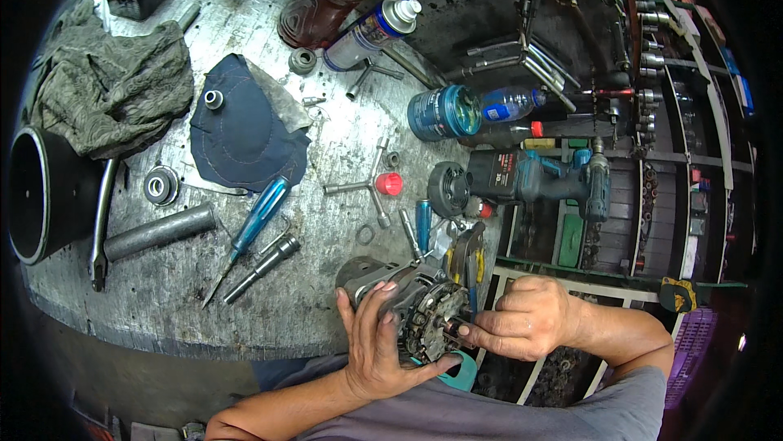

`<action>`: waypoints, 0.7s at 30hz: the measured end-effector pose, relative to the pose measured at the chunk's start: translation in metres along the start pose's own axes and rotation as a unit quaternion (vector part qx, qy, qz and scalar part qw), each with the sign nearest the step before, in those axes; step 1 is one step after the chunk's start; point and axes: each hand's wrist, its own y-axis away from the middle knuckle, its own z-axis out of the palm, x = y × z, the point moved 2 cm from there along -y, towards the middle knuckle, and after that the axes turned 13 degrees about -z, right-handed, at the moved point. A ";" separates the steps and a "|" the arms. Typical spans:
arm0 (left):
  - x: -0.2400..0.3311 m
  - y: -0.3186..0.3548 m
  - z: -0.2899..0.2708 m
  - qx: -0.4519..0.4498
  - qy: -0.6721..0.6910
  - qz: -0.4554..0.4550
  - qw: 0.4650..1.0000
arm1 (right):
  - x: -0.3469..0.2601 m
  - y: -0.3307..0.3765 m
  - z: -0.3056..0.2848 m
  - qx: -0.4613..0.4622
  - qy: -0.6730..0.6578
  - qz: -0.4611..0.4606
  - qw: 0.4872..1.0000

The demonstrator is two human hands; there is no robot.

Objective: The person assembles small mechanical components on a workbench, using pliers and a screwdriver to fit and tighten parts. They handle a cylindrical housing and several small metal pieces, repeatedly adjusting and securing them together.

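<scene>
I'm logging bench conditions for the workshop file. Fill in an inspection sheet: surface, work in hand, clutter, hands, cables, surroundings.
Surface: gray worktop, scuffed and smudged.
Work in hand: round metal unit at the near edge, inner parts exposed.
Clutter: crumpled rag, blue-handled screwdriver, three-armed wrench, spray can, cordless drill, spread about.
Left hand: holds the unit's side.
Right hand: fingertips at the unit's exposed face; whether they pinch anything is unclear.
Cables: nothing seen.
Surroundings: storage rack at right; purple basket at lower right.
</scene>
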 end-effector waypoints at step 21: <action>0.030 -0.063 -0.044 -0.197 -0.050 -0.072 0.977 | -0.025 0.008 0.022 0.112 -0.169 0.281 0.938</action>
